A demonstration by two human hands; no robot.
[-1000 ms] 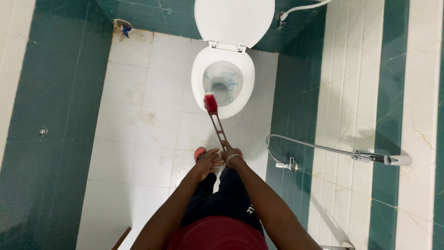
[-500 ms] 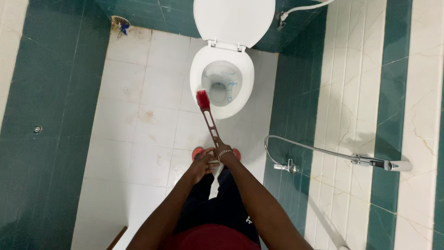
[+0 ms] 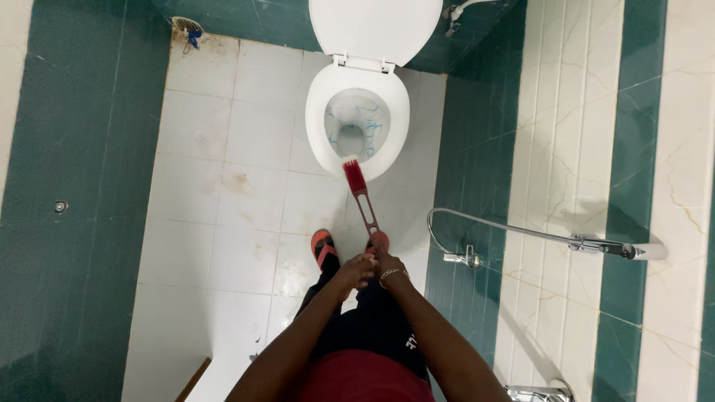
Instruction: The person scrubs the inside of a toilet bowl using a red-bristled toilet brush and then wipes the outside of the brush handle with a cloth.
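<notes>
My left hand (image 3: 354, 269) and right hand (image 3: 387, 266) are both wrapped tight round the near end of the red toilet brush (image 3: 360, 195), just above my orange sandals (image 3: 322, 246). Its handle slants away from me, the bristle head resting at the front rim of the open white toilet bowl (image 3: 320, 119).

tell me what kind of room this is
A bathroom, very likely a small toilet room. A white toilet stands with its lid up, a metal spray hose hangs on the green and white tiled wall, and both hands hold a red toilet brush.
</notes>
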